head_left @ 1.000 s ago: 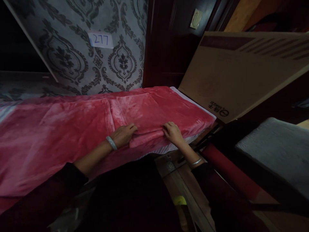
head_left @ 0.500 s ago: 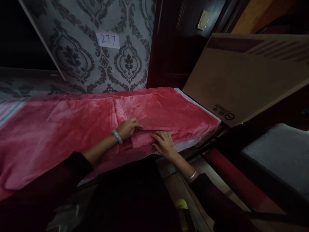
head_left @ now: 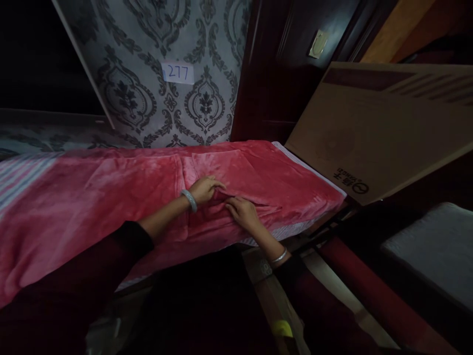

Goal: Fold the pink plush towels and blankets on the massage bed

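Observation:
A pink plush blanket (head_left: 92, 197) lies spread over a narrow bed. A smaller folded pink cloth (head_left: 236, 172) rests on it near the right end. My left hand (head_left: 205, 189), a pale bangle on its wrist, pinches the near edge of that folded cloth. My right hand (head_left: 242, 213), with a silver bracelet, lies right beside it, fingers on the same edge. The two hands almost touch. Both sleeves are dark red.
A large flat cardboard box (head_left: 369, 128) leans at the bed's right end. Patterned grey wallpaper with a "277" label (head_left: 178, 73) stands behind. A striped sheet (head_left: 22, 170) shows at far left. A grey cushion (head_left: 436, 246) and red roll (head_left: 369, 291) lie right.
My right hand slid left along the folded cloth's near edge until it met my left hand. The near edge of the cloth bunched up between them. The camera view shifted slightly.

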`<state>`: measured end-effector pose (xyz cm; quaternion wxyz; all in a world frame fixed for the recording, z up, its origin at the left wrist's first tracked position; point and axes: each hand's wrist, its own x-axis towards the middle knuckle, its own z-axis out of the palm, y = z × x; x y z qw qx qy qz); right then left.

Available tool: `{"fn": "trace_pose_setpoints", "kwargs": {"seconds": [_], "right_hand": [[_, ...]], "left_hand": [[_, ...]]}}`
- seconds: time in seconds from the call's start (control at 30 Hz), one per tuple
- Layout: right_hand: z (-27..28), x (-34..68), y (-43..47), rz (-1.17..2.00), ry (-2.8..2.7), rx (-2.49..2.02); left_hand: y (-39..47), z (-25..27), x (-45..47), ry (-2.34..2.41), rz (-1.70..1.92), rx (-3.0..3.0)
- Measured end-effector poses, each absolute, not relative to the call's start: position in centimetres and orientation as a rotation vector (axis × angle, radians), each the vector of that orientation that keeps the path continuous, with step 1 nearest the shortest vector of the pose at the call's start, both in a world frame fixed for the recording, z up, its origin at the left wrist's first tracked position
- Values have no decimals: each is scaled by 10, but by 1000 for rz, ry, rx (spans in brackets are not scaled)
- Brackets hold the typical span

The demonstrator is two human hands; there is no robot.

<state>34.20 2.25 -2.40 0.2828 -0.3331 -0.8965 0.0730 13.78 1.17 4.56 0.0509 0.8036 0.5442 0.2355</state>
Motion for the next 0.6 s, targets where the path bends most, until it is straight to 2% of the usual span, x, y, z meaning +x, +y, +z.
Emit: {"fn": "trace_pose_setpoints", "kwargs": {"seconds": [0.4,0.6], "right_hand": [[-21,309,23,-20,-2393,-1236],[-39,337,11,-182,-2258,-1040]], "left_hand": [[-19,37,149,1792,422,2608],[-29,23,145,1752,307,2869]]}}
